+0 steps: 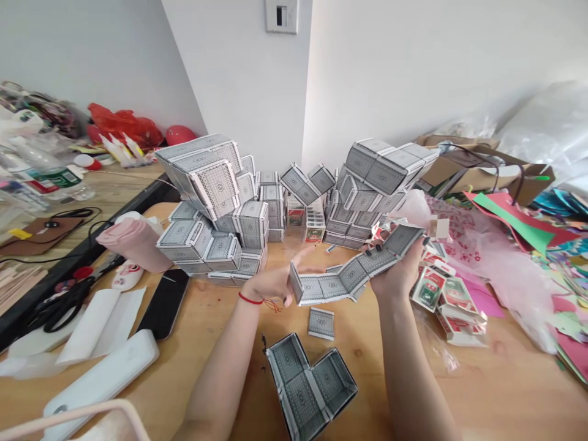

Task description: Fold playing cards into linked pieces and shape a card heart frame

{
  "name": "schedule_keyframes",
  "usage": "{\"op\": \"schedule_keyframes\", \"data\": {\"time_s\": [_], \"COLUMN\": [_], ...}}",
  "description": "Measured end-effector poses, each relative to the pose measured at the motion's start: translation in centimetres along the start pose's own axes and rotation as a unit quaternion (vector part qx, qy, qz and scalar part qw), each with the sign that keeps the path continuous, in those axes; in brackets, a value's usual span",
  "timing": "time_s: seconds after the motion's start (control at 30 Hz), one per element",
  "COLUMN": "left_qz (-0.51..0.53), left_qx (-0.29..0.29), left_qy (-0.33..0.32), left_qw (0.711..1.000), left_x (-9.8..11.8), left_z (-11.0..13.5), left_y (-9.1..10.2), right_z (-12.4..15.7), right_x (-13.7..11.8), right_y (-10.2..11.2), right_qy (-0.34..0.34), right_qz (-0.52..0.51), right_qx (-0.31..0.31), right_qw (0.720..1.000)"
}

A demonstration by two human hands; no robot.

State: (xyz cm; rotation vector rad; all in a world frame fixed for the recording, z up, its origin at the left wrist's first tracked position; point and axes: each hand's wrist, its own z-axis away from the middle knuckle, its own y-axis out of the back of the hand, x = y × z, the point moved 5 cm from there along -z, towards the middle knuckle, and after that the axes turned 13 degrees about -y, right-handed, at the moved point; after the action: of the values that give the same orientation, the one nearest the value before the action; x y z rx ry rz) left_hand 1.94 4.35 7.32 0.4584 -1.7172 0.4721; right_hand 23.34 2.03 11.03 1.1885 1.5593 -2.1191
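Observation:
A long strip of joined grey-patterned playing cards (342,278), bent into panels with its left end folded up, is held above the table between my hands. My left hand (274,283), with a red string on the wrist, is at the folded left end, fingers partly hidden behind it. My right hand (404,269) grips the right part from below and behind, dark nails showing over the edge. One loose playing card (321,323) lies below the strip. Nearer to me sits an open L-shaped card box (303,386), its hollow side up.
Card-box stacks stand behind my hands, one left (206,184) and one right (367,190). Opened card packs (452,300) lie right of my right arm. On the left are a black phone (164,303), black scissors (68,306), a pink roll (135,244) and a white elongated device (103,380).

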Motion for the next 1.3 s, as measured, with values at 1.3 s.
{"op": "schedule_keyframes", "data": {"time_s": [1.3], "left_qz": [0.25], "left_qx": [0.515], "left_qy": [-0.12], "left_qw": [0.811], "left_x": [1.2], "left_z": [-0.5], "left_y": [2.3], "right_z": [2.2], "right_x": [5.4], "right_y": [-3.8], "right_qy": [-0.178], "right_qz": [0.026], "right_qx": [-0.153], "right_qw": [0.972]}}
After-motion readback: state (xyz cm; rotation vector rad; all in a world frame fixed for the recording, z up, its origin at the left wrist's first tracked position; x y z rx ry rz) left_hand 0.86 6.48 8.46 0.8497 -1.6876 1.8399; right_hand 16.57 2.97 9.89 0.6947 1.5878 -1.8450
